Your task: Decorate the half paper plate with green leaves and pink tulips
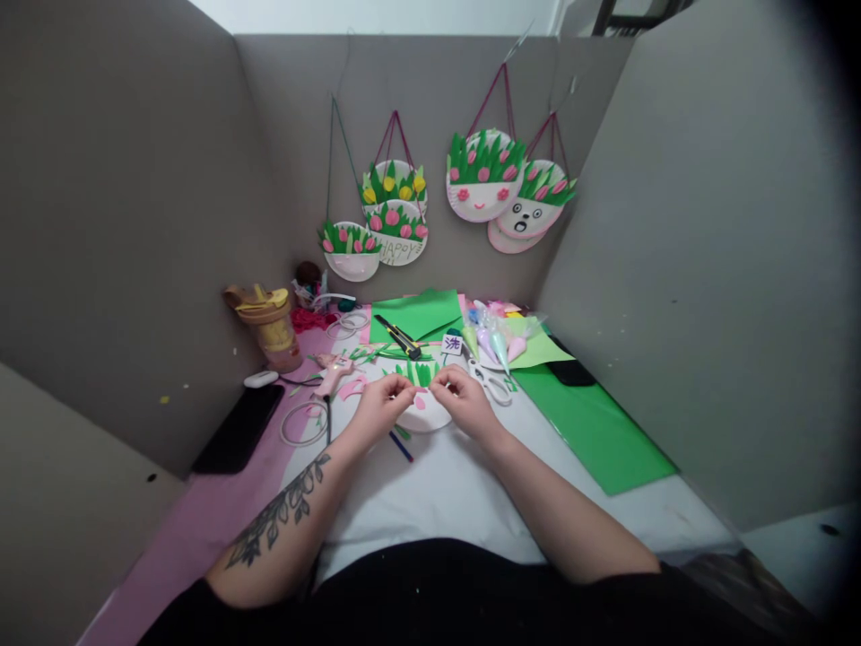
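My left hand (pixel 380 404) and my right hand (pixel 465 398) meet over a white paper plate piece (pixel 425 414) with green paper leaves (pixel 418 371) and a pink dot on it. The fingers of both hands are pinched together, and what they pinch is too small to make out. A blue pen (pixel 402 446) lies under my left wrist. White scissors (pixel 493 384) lie just right of my right hand. A pink glue gun (pixel 334 371) rests left of my left hand.
Green paper sheets (pixel 592 426) lie to the right and at the back (pixel 418 314), with a yellow-black utility knife (pixel 398 337) on them. A tan cup (pixel 270 325), a black phone (pixel 237 429) and tape rings (pixel 304 423) sit left. Finished plate baskets (pixel 484 179) hang on the grey partition.
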Action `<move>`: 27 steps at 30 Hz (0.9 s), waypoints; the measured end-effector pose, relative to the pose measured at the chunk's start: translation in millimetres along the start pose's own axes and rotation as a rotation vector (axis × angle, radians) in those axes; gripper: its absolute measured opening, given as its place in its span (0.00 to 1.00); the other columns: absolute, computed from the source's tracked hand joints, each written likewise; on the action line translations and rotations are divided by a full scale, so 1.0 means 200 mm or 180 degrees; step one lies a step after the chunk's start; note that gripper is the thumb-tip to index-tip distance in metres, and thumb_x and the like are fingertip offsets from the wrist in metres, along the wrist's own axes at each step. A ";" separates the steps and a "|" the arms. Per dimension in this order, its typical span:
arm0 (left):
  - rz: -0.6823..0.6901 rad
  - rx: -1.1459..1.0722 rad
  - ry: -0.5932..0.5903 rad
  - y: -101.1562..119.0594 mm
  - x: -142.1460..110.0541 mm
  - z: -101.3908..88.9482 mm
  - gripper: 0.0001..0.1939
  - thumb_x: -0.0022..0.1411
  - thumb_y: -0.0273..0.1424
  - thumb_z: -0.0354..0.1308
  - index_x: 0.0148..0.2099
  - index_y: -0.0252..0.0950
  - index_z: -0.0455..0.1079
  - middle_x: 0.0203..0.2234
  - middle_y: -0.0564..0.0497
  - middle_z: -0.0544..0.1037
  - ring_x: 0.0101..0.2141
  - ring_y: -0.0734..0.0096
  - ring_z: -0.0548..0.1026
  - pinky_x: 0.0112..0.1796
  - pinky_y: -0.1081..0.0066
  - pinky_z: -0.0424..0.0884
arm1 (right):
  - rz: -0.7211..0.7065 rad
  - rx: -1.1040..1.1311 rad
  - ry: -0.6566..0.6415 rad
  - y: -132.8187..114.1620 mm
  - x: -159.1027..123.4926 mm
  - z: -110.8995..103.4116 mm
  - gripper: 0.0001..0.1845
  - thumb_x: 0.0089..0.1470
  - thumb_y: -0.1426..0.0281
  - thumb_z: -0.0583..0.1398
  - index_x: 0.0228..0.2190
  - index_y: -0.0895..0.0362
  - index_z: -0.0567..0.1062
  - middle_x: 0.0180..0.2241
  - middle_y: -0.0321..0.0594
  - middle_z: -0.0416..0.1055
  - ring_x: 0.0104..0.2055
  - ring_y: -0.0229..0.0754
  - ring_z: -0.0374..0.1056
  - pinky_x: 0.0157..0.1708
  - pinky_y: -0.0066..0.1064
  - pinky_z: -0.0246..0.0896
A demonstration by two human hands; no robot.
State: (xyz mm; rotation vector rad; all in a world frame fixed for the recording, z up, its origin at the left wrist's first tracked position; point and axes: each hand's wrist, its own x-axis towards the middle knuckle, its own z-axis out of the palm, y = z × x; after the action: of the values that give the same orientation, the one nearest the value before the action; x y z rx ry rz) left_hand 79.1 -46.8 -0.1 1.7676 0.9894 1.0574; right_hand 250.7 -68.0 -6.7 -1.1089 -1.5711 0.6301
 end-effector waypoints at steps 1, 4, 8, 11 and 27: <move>0.0026 0.0036 -0.0050 0.00 0.00 0.00 0.12 0.55 0.38 0.57 0.26 0.35 0.68 0.20 0.55 0.67 0.23 0.76 0.63 0.25 0.76 0.57 | -0.0037 -0.0048 -0.0071 0.00 0.00 0.01 0.07 0.50 0.69 0.58 0.22 0.56 0.69 0.28 0.37 0.65 0.33 0.39 0.63 0.29 0.29 0.56; 0.0047 0.0055 -0.0098 0.00 0.00 -0.01 0.11 0.54 0.36 0.57 0.26 0.34 0.68 0.20 0.55 0.68 0.23 0.76 0.63 0.24 0.76 0.57 | -0.0103 -0.0135 -0.0180 0.00 0.00 0.02 0.08 0.49 0.69 0.59 0.21 0.56 0.69 0.26 0.36 0.65 0.32 0.39 0.62 0.29 0.29 0.56; -0.0099 -0.0112 0.0121 0.01 0.01 -0.02 0.09 0.54 0.34 0.56 0.27 0.34 0.67 0.19 0.55 0.68 0.22 0.77 0.63 0.23 0.77 0.58 | -0.0016 -0.0015 -0.0051 0.00 0.00 0.00 0.10 0.50 0.69 0.59 0.20 0.56 0.68 0.26 0.36 0.64 0.31 0.38 0.61 0.29 0.29 0.55; -0.0133 -0.0156 -0.0046 0.01 0.01 0.00 0.09 0.54 0.36 0.57 0.30 0.34 0.69 0.22 0.54 0.71 0.24 0.76 0.66 0.25 0.76 0.61 | 0.0015 0.0066 -0.0070 0.00 0.00 0.01 0.10 0.50 0.69 0.60 0.20 0.56 0.68 0.26 0.36 0.64 0.31 0.39 0.61 0.29 0.29 0.55; 0.0041 0.0112 0.0116 0.01 0.00 0.01 0.12 0.57 0.37 0.56 0.26 0.35 0.67 0.19 0.55 0.68 0.23 0.76 0.64 0.25 0.76 0.58 | 0.0072 0.0009 -0.0093 -0.03 -0.01 0.02 0.07 0.47 0.73 0.58 0.20 0.56 0.69 0.26 0.35 0.66 0.31 0.38 0.63 0.29 0.28 0.56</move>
State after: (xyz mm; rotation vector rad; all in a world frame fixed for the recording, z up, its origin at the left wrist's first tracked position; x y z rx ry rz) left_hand 81.4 -48.0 0.1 1.7910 1.0258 1.0898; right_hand 244.7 -72.1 -4.4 -1.1215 -1.5841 0.6662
